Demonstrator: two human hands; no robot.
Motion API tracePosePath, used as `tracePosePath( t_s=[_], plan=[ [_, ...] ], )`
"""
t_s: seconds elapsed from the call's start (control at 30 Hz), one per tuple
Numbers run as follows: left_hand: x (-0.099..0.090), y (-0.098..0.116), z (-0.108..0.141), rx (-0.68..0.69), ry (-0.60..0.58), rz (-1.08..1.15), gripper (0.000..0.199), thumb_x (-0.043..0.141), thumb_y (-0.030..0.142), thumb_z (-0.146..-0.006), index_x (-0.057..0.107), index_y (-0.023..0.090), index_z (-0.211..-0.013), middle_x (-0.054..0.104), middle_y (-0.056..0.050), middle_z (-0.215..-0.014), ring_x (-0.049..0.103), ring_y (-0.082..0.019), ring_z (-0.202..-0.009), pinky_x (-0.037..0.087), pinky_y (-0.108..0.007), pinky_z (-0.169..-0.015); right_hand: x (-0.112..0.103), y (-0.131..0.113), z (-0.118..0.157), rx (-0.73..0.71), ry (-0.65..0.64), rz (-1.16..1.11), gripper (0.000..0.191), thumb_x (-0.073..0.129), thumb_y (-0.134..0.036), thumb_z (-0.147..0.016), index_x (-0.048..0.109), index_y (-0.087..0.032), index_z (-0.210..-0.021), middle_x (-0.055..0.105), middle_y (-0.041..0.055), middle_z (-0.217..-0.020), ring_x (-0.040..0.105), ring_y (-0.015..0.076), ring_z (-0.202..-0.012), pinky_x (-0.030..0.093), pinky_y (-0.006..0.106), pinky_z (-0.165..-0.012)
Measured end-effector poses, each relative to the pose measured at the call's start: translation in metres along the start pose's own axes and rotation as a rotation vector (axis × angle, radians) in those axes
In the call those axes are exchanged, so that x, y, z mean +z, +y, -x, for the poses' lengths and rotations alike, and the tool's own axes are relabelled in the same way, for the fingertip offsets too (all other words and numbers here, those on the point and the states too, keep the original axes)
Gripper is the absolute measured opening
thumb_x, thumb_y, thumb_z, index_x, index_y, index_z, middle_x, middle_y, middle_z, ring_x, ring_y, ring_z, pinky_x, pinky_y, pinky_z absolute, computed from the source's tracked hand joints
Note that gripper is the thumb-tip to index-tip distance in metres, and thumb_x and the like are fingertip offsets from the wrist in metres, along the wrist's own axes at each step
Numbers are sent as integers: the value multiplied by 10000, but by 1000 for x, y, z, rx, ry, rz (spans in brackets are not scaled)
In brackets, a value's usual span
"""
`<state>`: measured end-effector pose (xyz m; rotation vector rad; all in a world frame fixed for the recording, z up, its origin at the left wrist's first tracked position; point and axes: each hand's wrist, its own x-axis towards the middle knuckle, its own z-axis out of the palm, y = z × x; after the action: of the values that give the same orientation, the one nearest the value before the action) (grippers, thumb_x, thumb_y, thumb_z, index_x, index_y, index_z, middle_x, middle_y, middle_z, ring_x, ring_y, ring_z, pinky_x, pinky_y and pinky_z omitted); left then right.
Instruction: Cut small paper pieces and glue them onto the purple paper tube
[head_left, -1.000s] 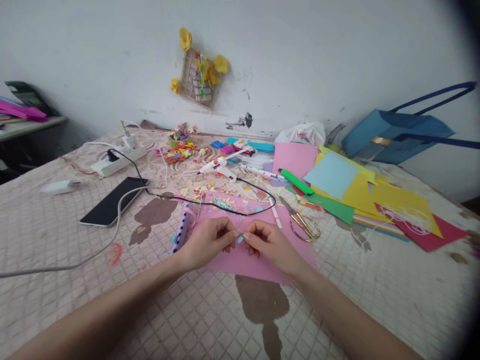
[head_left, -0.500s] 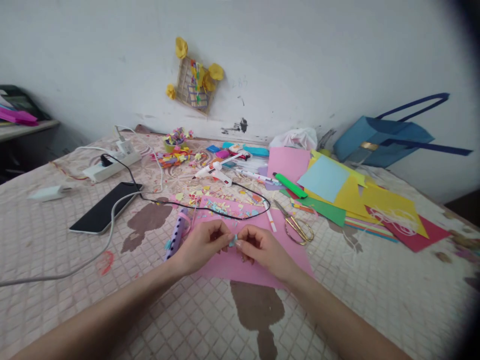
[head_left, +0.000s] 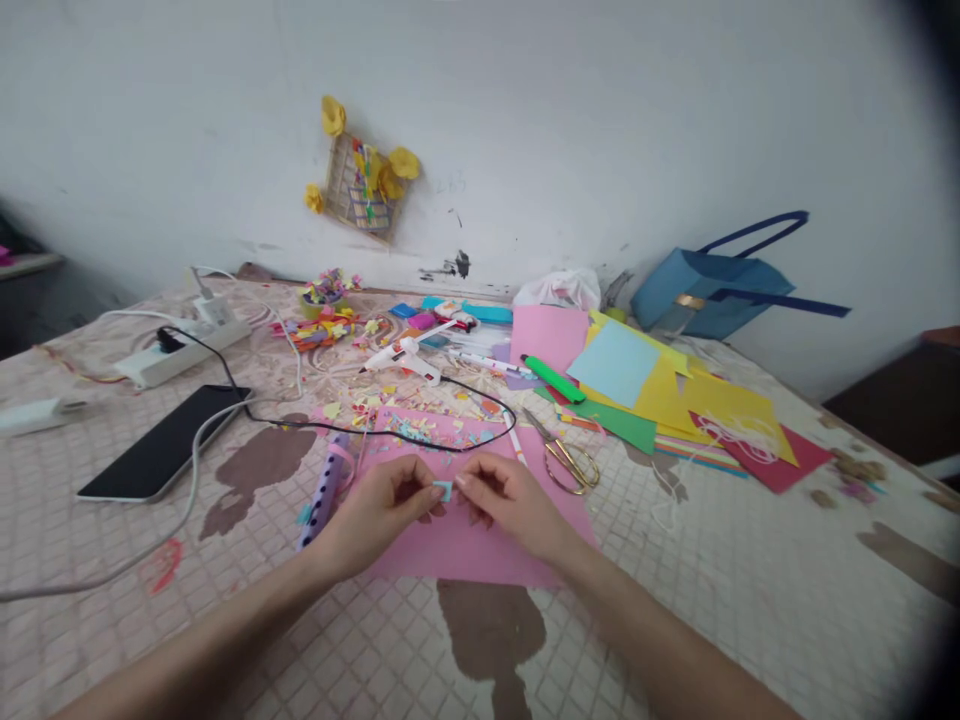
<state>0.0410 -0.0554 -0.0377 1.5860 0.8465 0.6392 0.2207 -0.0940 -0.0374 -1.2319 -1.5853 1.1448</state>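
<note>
A small light-blue piece of paper [head_left: 444,491] is pinched between the thumb and fingers of my left hand [head_left: 397,500]. Just to its right, my right hand [head_left: 506,495] has thumb and fingertips pressed together close to the paper's edge. Whether anything sits in that pinch is too small to tell. Both hands are above a pink sheet [head_left: 480,550] on the table. Blue and yellow paper scraps [head_left: 420,428] lie along the sheet's far side. Gold-handled scissors [head_left: 571,465] lie at its right edge, near my right hand.
A white glue gun [head_left: 405,358] with a looping black cable lies beyond the sheet. Left are a purple dotted roll [head_left: 324,495], a black tablet [head_left: 161,440] and a power strip [head_left: 184,352]. Coloured paper sheets [head_left: 615,365], a green marker [head_left: 553,378] and a blue bag [head_left: 709,295] are right.
My hands have drawn slightly apart, and more of the light-blue paper shows at my left fingertips. The whole view has shifted, with the table's things now further left.
</note>
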Motion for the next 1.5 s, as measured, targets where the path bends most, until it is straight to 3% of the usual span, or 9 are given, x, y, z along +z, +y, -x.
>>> tracePosePath(
  t_s=[0.07,0.13,0.17,0.33,0.57,1.0,1.17,1.33,1.5],
  plan=[
    [0,1,0,-28,3,65,228,581,337,-784,499,133,-723,637,-44,-676,599,-124,-625,480,-252,-601,-20,-1,-3,-53,110,321,181,465,-324,-862,547,-188,-776,571,1,-698,541,125,-613,405,242,-569],
    [-1,2,-1,-33,2,115,235,589,342,-779,492,133,-730,639,-42,-653,605,-124,-601,482,-253,-585,-50,3,-5,-3,239,726,144,475,-309,-844,547,-209,-771,597,-5,-724,550,139,-671,389,245,-606],
    [-1,2,-1,-28,3,132,239,594,345,-776,493,132,-735,633,-36,-638,602,-122,-590,480,-250,-576,-66,7,-5,33,284,789,135,482,-296,-829,539,-205,-747,599,2,-710,545,150,-666,374,254,-596],
    [-4,2,-3,-10,34,167,266,619,372,-746,514,129,-731,595,-5,-618,568,-98,-557,456,-230,-552,-131,40,-2,184,312,902,186,609,-338,-692,494,-198,-649,586,19,-627,524,175,-587,309,255,-503],
    [-7,2,-5,-49,44,242,276,626,382,-738,519,128,-751,572,14,-624,534,-78,-544,429,-215,-539,-151,54,4,292,213,940,339,586,-513,-689,468,-208,-603,548,-1,-547,495,168,-517,283,261,-473],
    [-6,5,-2,-117,43,396,324,662,395,-713,465,140,-752,653,-36,-725,604,-107,-584,465,-250,-572,-138,51,2,291,183,823,339,572,-472,-702,434,-208,-540,492,-22,-444,449,132,-439,288,262,-466],
    [-8,4,-4,-100,69,379,305,652,387,-726,485,131,-730,635,-16,-680,568,-79,-543,440,-221,-545,-132,35,1,220,177,592,316,449,-514,-790,459,-207,-718,537,5,-581,495,145,-510,375,269,-482],
    [-10,2,-5,-132,50,409,308,664,384,-713,490,134,-751,631,-7,-664,559,-70,-519,426,-204,-524,-79,10,-3,109,161,147,280,578,-462,-767,518,-197,-836,460,-37,-599,412,102,-498,344,231,-457],
    [-5,0,-2,-96,-44,357,300,662,365,-723,499,127,-805,627,-12,-646,562,-82,-512,437,-212,-505,-15,3,2,194,88,-87,256,613,-422,-756,541,-183,-813,412,-68,-521,368,79,-430,267,204,-391]
  ],
)
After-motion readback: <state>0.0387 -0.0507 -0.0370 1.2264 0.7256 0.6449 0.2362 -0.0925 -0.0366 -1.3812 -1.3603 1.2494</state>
